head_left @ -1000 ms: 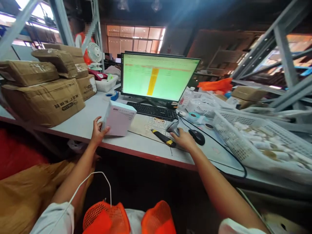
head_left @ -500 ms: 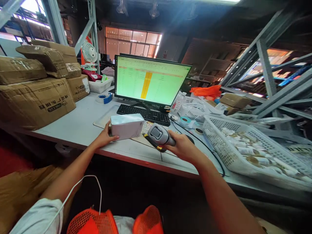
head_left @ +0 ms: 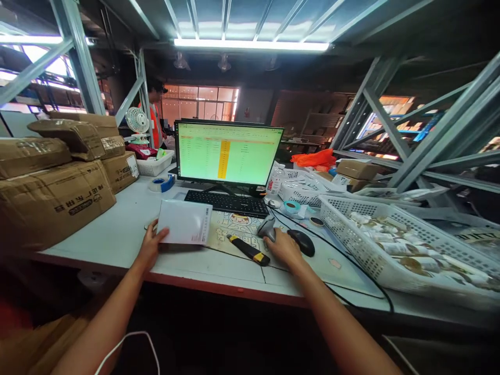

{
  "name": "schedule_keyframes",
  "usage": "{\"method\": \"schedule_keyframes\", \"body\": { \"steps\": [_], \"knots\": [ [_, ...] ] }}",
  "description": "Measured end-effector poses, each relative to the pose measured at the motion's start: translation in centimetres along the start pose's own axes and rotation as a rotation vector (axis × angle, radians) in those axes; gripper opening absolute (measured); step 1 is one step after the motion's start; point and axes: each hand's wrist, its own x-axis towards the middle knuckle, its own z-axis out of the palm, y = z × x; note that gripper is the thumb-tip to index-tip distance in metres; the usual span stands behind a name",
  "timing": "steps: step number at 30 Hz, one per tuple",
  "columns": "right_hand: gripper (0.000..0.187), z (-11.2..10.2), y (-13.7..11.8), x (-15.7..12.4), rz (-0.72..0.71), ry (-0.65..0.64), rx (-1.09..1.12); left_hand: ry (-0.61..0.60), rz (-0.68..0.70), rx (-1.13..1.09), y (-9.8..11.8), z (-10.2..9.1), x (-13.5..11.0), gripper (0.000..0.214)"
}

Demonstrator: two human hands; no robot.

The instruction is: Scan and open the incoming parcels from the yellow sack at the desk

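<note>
White box: we see it [head_left: 184, 223] near the front edge of the table [head_left: 97, 237], its right end over a cartoon-printed mat [head_left: 238, 232]. The wide lens makes it hard to say whether it lies flat or is slightly raised.

Long axis: it runs left to right, roughly along the table edge and a little skewed, with a barcode [head_left: 205, 221] on the upward face at the right end.

Left hand: our left hand [head_left: 150, 246] sits at the box's lower left corner, fingers spread. We cannot tell whether it grips the box or only touches it.

Right hand: our right hand [head_left: 284, 249] is curled around a grey scanner [head_left: 266, 228], whose head points up past the fingers, toward the keyboard [head_left: 226, 203].

Nearby: a yellow-and-black utility knife [head_left: 248, 249] lies just beside the right hand, with a mouse [head_left: 302, 242] on the other side.

Risks: the right hand could knock the knife, or the scanner cable [head_left: 344, 255] could drag the mouse. A loose hold could let the box slide over the table edge.
</note>
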Motion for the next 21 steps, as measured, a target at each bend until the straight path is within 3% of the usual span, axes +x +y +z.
{"method": "schedule_keyframes", "body": {
  "steps": [4,7,9,13,17,21],
  "knots": [
    [0.051,-1.2,-0.4,1.1,-0.009,0.148,0.051,0.143,0.076,0.079,-0.4,-0.1,0.6,0.073],
    [0.053,-3.2,-3.2,3.6,-0.076,0.283,0.191,0.175,0.169,0.259,-0.8,-0.2,0.9,0.068],
    [0.052,-3.3,-5.7,5.7,-0.130,0.175,0.204,0.171,0.193,0.336,-0.9,-0.2,1.1,0.066],
    [0.049,-1.0,-9.7,8.8,-0.162,-0.021,0.176,0.157,0.181,0.394,-0.8,-0.3,1.1,0.068],
    [0.052,0.9,-10.7,10.3,-0.059,-0.027,0.140,0.155,0.212,0.433,-0.6,0.0,1.2,0.067],
    [0.036,0.7,-11.0,11.4,-0.050,-0.100,0.146,0.158,0.223,0.421,-0.8,0.1,1.0,0.069]
  ]
}}
